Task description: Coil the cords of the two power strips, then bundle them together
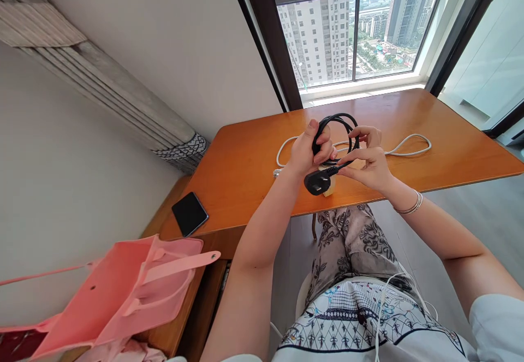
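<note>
A coiled black power cord is up in front of me, above the near part of the wooden table. My left hand is closed around the left side of its loops. On the other side, my right hand pinches the cord close to its plug, between thumb and fingers. The black plug hangs below the loops, its pins facing me. Behind the hands a white cable lies looped on the table. Something pale yellow shows partly behind the plug; its kind is hidden.
The wooden table reaches to the window. A black phone or small tablet lies at its left edge. At the lower left stands an open pink bag. White wires cross my lap.
</note>
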`<action>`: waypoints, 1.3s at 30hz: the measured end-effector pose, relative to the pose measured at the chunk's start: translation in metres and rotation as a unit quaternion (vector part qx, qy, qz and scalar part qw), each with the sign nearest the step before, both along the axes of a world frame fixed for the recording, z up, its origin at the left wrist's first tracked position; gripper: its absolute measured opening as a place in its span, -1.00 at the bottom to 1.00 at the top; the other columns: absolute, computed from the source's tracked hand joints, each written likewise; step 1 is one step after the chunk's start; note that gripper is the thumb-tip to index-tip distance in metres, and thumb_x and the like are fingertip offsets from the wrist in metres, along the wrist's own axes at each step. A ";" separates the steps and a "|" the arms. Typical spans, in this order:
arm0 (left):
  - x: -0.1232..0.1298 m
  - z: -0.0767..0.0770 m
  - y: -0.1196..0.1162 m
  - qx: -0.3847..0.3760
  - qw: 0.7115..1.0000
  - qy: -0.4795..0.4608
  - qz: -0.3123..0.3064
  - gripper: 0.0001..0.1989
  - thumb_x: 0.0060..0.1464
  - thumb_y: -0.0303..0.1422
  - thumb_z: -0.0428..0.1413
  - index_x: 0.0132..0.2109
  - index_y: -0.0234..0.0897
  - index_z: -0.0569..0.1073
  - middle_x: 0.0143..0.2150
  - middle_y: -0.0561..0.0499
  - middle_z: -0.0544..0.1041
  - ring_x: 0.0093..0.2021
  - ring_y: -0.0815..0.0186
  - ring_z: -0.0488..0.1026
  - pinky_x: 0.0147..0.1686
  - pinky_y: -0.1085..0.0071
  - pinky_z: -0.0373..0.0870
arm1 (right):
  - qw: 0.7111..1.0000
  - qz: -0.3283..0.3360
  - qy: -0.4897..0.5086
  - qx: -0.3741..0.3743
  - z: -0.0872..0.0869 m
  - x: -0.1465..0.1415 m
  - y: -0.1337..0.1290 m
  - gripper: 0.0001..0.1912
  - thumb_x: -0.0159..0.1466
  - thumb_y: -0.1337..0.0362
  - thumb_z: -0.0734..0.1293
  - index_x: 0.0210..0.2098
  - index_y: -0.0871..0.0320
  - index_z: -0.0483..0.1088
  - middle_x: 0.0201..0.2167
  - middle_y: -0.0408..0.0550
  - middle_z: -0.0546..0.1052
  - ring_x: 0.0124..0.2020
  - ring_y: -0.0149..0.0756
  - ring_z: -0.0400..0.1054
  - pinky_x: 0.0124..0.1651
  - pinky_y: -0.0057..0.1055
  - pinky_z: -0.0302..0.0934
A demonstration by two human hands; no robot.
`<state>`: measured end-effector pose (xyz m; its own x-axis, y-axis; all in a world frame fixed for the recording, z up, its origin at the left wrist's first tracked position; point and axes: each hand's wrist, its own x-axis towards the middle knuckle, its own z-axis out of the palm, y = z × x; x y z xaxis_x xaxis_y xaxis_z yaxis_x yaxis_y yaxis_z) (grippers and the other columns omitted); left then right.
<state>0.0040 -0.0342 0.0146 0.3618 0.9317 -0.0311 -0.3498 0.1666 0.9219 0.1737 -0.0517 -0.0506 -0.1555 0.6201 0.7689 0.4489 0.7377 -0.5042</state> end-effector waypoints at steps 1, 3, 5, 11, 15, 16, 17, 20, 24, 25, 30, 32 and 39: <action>0.000 0.000 0.001 0.001 1.000 -0.001 0.002 -0.33 0.20 0.28 -0.14 -0.55 -0.18 0.08 -0.83 0.21 0.03 -0.81 0.46 0.05 -0.58 0.43 0.38 | 1.000 0.002 0.016 0.000 -0.002 -0.002 0.000 -0.79 0.13 -0.01 0.55 -0.37 -0.04 0.65 0.05 0.00 0.35 0.16 -0.02 0.22 0.20 0.01 0.19; 0.000 -0.001 0.002 0.005 1.000 -0.007 0.007 -0.34 0.21 0.28 -0.15 -0.54 -0.19 0.08 -0.83 0.21 0.05 -0.81 0.46 0.08 -0.57 0.43 0.39 | 0.999 0.006 0.042 0.002 -0.008 -0.005 0.003 -0.82 0.17 0.03 0.53 -0.31 -0.05 0.65 0.04 -0.01 0.37 0.14 -0.04 0.25 0.19 -0.01 0.20; 0.000 -0.001 0.003 0.015 1.000 -0.010 0.013 -0.35 0.23 0.27 -0.15 -0.53 -0.19 0.09 -0.82 0.20 0.08 -0.79 0.46 0.13 -0.57 0.44 0.40 | 0.999 0.001 0.050 -0.002 -0.013 -0.008 0.008 -0.84 0.20 0.05 0.51 -0.28 -0.05 0.64 -0.03 -0.02 0.43 0.09 -0.07 0.28 0.18 -0.03 0.21; -0.001 -0.002 0.004 0.021 1.000 -0.001 0.017 -0.35 0.20 0.27 -0.10 -0.51 -0.20 0.09 -0.71 0.11 0.37 -0.68 0.39 0.40 -0.59 0.46 0.37 | 0.998 -0.018 0.059 -0.019 -0.019 -0.017 0.015 -0.75 0.20 0.03 0.50 -0.22 0.00 0.57 -0.16 -0.02 0.53 -0.04 -0.08 0.36 0.16 -0.03 0.25; 0.001 -0.003 0.004 0.053 0.998 -0.020 0.029 -0.35 0.18 0.26 -0.04 -0.50 -0.23 0.09 -0.44 -0.02 0.62 -0.39 0.28 0.62 -0.48 0.43 0.47 | 0.997 -0.003 0.081 -0.016 -0.020 -0.022 0.011 -0.77 0.27 0.02 0.44 -0.19 -0.01 0.59 -0.09 0.01 0.54 0.01 -0.08 0.38 0.16 -0.03 0.29; 0.002 -0.003 0.003 0.069 0.997 -0.025 0.034 -0.35 0.19 0.25 -0.02 -0.49 -0.23 0.10 -0.35 -0.04 0.65 -0.29 0.24 0.65 -0.42 0.41 0.50 | 0.996 -0.004 0.085 -0.022 -0.020 -0.023 0.009 -0.78 0.29 0.03 0.42 -0.17 -0.03 0.61 -0.07 0.01 0.54 0.03 -0.07 0.38 0.16 -0.02 0.30; 0.004 -0.004 0.002 0.090 0.995 -0.028 0.035 -0.36 0.20 0.24 -0.01 -0.49 -0.24 0.11 -0.25 -0.06 0.67 -0.19 0.20 0.66 -0.35 0.38 0.54 | 0.996 -0.007 0.088 -0.030 -0.020 -0.025 0.007 -0.78 0.31 0.04 0.39 -0.14 -0.05 0.62 -0.04 0.01 0.54 0.04 -0.07 0.38 0.16 -0.01 0.31; 0.009 -0.006 0.000 0.182 0.982 -0.026 0.031 -0.38 0.25 0.18 -0.01 -0.49 -0.26 0.13 0.05 -0.06 0.63 0.11 0.16 0.58 -0.08 0.28 0.57 | 0.993 -0.021 0.105 -0.050 -0.023 -0.029 -0.001 -0.73 0.37 0.05 0.32 -0.05 -0.13 0.62 0.06 0.01 0.54 0.06 -0.06 0.38 0.18 0.03 0.31; 0.015 -0.008 -0.001 0.275 0.959 0.015 0.062 -0.37 0.26 0.19 -0.04 -0.49 -0.27 0.15 0.15 -0.02 0.55 0.34 0.10 0.38 0.11 0.20 0.49 | 0.991 -0.017 0.112 -0.064 -0.029 -0.038 -0.013 -0.57 0.46 0.04 0.14 0.19 -0.15 0.49 0.29 -0.01 0.41 0.28 -0.06 0.26 0.38 0.07 0.12; 0.017 -0.009 -0.001 0.285 0.956 0.022 0.071 -0.37 0.25 0.20 -0.05 -0.49 -0.26 0.15 0.13 -0.03 0.55 0.36 0.08 0.34 0.12 0.18 0.48 | 0.992 -0.002 0.110 -0.062 -0.031 -0.041 -0.015 -0.53 0.46 0.02 0.11 0.26 -0.14 0.42 0.35 -0.01 0.34 0.36 -0.06 0.19 0.43 0.07 0.05; 0.022 -0.013 0.000 0.301 0.946 0.041 0.117 -0.35 0.18 0.29 -0.07 -0.47 -0.22 0.18 0.06 -0.08 0.57 0.43 0.03 0.25 0.15 0.14 0.44 | 0.990 0.060 0.105 -0.076 -0.044 -0.057 -0.015 -0.16 0.24 -0.09 0.40 0.42 -0.05 0.11 0.47 0.06 0.09 0.52 0.01 -0.11 0.51 0.09 -0.07; 0.024 -0.016 0.000 0.304 0.942 0.056 0.127 -0.37 0.19 0.29 -0.07 -0.44 -0.21 0.24 0.10 -0.09 0.55 0.43 0.04 0.25 0.18 0.14 0.41 | 0.989 0.033 0.116 -0.081 -0.049 -0.063 -0.009 -0.06 0.14 -0.05 0.50 0.40 -0.05 0.09 0.46 0.09 0.09 0.52 0.03 -0.11 0.50 0.09 -0.04; 0.023 -0.017 0.007 0.296 0.950 0.066 0.074 -0.45 0.21 0.19 0.03 -0.36 -0.25 0.37 0.19 -0.12 0.52 0.27 0.01 0.44 0.20 0.09 0.36 | 0.982 0.003 0.175 -0.076 -0.062 -0.068 0.010 -0.30 0.20 0.04 0.40 0.27 0.03 0.18 0.19 0.13 0.42 0.21 -0.07 0.35 0.36 -0.06 0.21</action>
<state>0.0270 -0.0270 -0.0024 0.2545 0.8409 0.4777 -0.2040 -0.4361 0.8764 0.1060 -0.0417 -0.1122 0.0988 0.7312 0.6750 0.2244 0.6445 -0.7309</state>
